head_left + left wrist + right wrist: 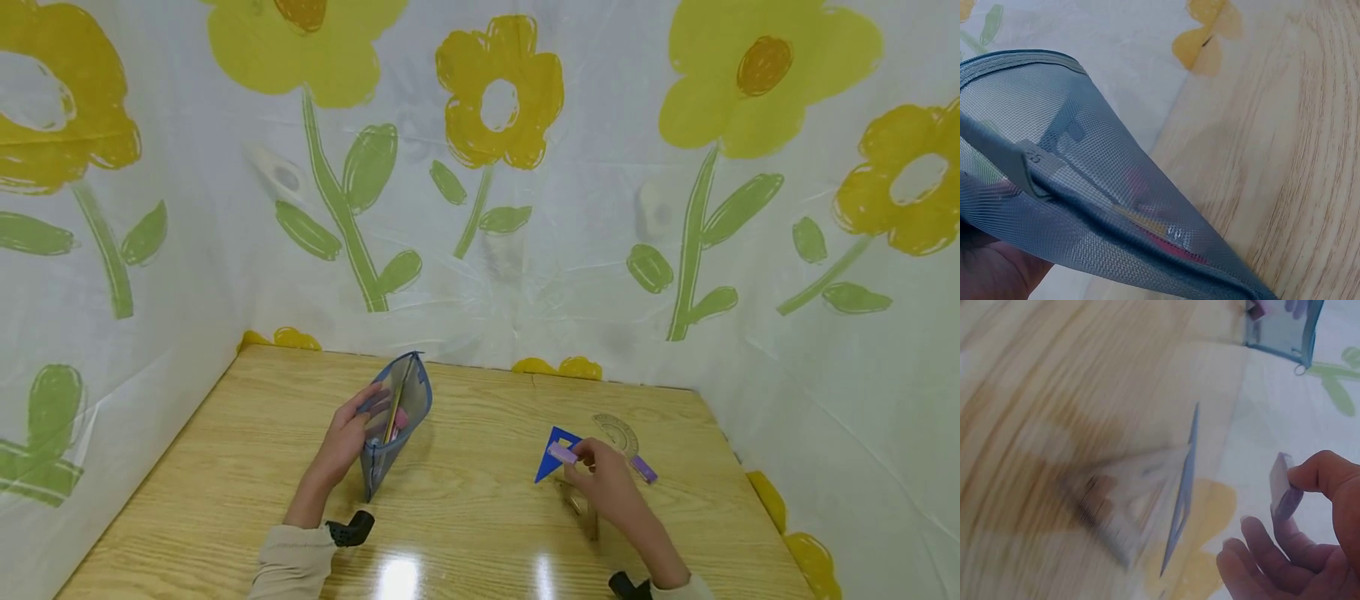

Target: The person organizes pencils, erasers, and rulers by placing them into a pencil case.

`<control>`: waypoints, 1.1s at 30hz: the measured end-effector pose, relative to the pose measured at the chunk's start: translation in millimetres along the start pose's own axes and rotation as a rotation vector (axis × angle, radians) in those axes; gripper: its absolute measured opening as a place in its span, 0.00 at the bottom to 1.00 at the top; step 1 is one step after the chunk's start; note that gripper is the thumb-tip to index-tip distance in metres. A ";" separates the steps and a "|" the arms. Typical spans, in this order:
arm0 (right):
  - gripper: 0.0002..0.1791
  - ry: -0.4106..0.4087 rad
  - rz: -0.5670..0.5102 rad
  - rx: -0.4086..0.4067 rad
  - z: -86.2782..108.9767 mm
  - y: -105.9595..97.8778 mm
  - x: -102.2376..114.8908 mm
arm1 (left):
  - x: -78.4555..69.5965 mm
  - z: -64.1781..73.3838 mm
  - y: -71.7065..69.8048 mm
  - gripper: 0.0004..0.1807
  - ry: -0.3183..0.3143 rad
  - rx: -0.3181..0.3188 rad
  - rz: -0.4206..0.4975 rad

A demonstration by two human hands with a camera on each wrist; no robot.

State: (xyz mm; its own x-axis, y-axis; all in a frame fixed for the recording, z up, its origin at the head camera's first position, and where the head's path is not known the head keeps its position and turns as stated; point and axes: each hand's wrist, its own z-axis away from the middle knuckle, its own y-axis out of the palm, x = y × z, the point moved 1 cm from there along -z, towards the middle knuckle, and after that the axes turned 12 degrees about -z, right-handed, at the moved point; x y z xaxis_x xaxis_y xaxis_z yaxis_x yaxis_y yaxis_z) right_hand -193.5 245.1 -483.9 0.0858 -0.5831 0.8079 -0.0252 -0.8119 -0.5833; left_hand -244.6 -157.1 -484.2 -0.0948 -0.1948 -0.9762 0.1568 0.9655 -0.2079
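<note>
My left hand (347, 439) grips the side of a blue-trimmed mesh zip pouch (418, 408), tilted with its mouth open. Through the mesh in the left wrist view, a yellow pencil-like stick and pink items show inside the pouch (1116, 144). Between thumb and index finger, my right hand (609, 483) pinches a small light-purple eraser-like block (562, 452), also seen in the right wrist view as a pale block (1285, 487). Beyond it in the head view is a blue set square (551, 458). A clear set square (1100, 465) lies beneath the right hand, partly hidden in the head view.
Right of the right hand lie a clear protractor (617, 431) and another purple block (644, 468) on the wooden table (465, 517). A white flower-printed sheet (480, 308) hangs behind the table and along both sides.
</note>
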 end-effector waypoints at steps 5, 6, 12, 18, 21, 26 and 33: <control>0.09 -0.044 -0.051 0.000 -4.1 15.0 11.2 | 0.1 0.3 -0.4 0.30 0.003 -0.002 0.002; 0.09 -0.053 -0.061 0.002 -5.1 17.7 13.7 | 0.0 0.3 -0.4 0.30 0.002 -0.004 0.001; 0.10 -0.088 -0.122 0.037 -10.7 33.0 27.9 | 0.3 0.6 0.4 0.30 0.010 -0.007 -0.014; 0.08 -0.130 -0.088 0.042 -17.7 49.2 37.9 | 0.1 2.1 -0.3 0.30 0.032 0.006 -0.017; 0.07 -0.159 -0.071 0.043 -21.0 56.7 43.2 | 1.2 1.9 -1.0 0.30 0.035 0.014 -0.012; 0.07 -0.189 -0.086 0.078 -24.8 69.3 52.8 | 2.4 0.9 -0.9 0.30 0.046 0.016 -0.002; 0.08 -0.236 -0.126 0.123 -28.6 83.3 67.0 | 2.9 0.2 -0.8 0.30 0.047 0.006 -0.004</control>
State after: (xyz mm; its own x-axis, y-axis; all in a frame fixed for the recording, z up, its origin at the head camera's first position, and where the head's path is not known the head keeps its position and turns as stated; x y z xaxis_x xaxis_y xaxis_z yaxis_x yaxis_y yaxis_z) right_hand -218.3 137.5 -475.9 0.3100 -0.4434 0.8410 0.1200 -0.8593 -0.4972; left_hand -244.8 -158.5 -486.9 -0.1411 -0.1907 -0.9715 0.1625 0.9635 -0.2128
